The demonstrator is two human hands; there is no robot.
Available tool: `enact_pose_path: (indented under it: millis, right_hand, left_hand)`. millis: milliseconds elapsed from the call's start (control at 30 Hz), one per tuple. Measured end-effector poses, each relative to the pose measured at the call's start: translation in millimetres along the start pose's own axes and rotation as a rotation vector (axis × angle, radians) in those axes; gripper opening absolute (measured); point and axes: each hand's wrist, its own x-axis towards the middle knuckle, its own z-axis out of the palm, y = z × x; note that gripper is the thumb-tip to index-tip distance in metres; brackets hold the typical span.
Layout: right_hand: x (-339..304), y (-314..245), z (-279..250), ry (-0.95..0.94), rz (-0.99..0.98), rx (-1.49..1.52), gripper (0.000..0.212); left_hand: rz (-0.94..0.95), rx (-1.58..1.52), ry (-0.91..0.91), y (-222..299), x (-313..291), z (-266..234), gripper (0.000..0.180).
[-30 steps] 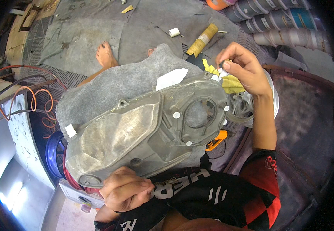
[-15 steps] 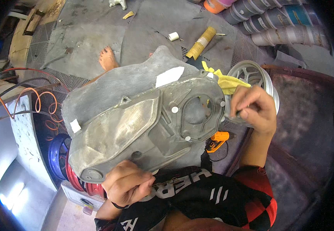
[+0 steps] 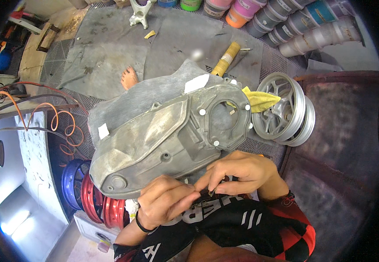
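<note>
A large grey metal engine cover lies tilted over my lap on a grey ribbed cloth. Small white round patches dot the raised rim around its large round opening. My left hand is closed in a pinch below the cover's lower edge, and what its fingers hold is hidden. Beside it, my right hand is closed too, its fingertips meeting those of the left. A small dark bit shows at the right thumb tip, too small to name.
Silver wheel rims stand at the right near a yellow cloth. Blue and red rims sit at the left, below coiled orange hose. Labelled tubs line the far right. A yellow roll lies on the floor mat.
My right hand has come down and left from the cover's right end to meet my left hand. The left hand has shifted right. The view has tilted, showing more tubs.
</note>
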Motion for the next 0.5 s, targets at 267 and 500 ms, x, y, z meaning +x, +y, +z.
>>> enact_pose_path:
  millis: [267,500]
  right_hand:
    - [12,-6,15,0.048,0.009,-0.041,0.008]
    - [40,-13,0,0.419,-0.15,-0.201,0.011]
  left_hand:
    - [-0.028,-0.06,0.034,3,-20,-13,0.026]
    - [0.01,-0.159,0.056,-9,-42,-17,0.021]
